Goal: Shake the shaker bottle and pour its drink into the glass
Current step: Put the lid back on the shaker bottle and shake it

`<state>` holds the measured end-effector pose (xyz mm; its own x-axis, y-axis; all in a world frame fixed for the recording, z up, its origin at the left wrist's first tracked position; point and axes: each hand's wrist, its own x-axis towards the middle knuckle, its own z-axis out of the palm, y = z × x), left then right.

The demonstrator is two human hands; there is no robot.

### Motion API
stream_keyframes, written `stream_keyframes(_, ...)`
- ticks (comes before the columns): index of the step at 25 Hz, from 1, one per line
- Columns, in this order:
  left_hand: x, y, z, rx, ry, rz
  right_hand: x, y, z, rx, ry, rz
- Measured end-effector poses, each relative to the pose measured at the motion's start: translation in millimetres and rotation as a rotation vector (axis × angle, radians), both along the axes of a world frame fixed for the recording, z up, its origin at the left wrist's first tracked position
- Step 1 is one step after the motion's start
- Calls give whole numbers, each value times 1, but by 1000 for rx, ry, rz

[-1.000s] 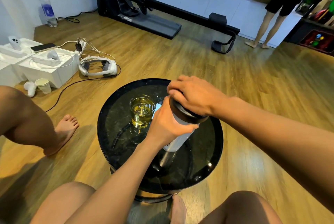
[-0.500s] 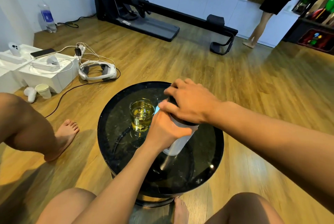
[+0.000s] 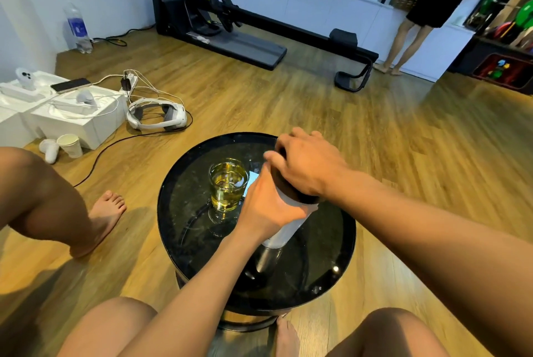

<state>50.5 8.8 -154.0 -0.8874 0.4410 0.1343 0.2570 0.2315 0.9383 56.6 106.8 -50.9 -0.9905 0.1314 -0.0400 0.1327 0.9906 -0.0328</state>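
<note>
A white shaker bottle [image 3: 284,231] with a black lid stands tilted on the round black table [image 3: 187,229]. My left hand [image 3: 265,206] is wrapped around the bottle's body. My right hand [image 3: 305,166] covers the black lid from above, fingers curled around it, so most of the lid is hidden. Just left of the bottle stands a clear glass [image 3: 227,185] holding yellow-green drink, nearly touching my left hand.
A seated person's leg and foot [image 3: 106,212] rest left of the table. White boxes [image 3: 72,114], a headset [image 3: 157,114], cables and a paper cup [image 3: 70,144] lie on the wooden floor at left. Exercise equipment [image 3: 230,39] and a standing person [image 3: 409,39] are far back.
My right hand has turned on the lid, its fingers shifting round the cap. The bottle stays in my left hand at the same spot beside the glass.
</note>
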Motion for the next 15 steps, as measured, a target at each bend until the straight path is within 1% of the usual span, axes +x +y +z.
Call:
stream_keyframes(1, 1, 0, -1, -1, -13, 13, -3, -3, 0, -11, -17, -69)
stream_keyframes(2, 2, -1, -1, 2, -10, 24, -3, -5, 1, -9, -28, -57)
stream_keyframes(4, 1, -2, -2, 7, 16, 20, 2, -5, 6, -31, -60, 58)
stream_keyframes(5, 0, -2, -2, 11, 19, 14, 7, -3, 5, 19, -40, 121)
stream_keyframes(6, 0, -2, -1, 7, 14, 11, 10, -3, 0, 74, -14, 116)
stream_keyframes(8, 1, 0, 0, -12, -16, 27, 3, -10, -5, 76, -2, -70)
stream_keyframes(9, 2, 0, 0, -12, -32, 39, -2, -14, -4, 59, -40, -155)
stream_keyframes(10, 3, 0, 0, -8, -27, 48, -5, -16, -1, 50, -67, -159)
stream_keyframes(12, 2, 0, 0, 1, 23, 41, -1, -12, 6, 15, -94, -27)
stream_keyframes(13, 2, 0, -1, 6, 40, 30, 5, -8, 6, 41, -70, 52)
stream_keyframes(14, 2, 0, 1, 4, 39, 21, 11, -6, 4, 85, -28, 68)
stream_keyframes(15, 2, 0, 1, -9, 24, 20, 11, -7, 2, 99, -6, 18)
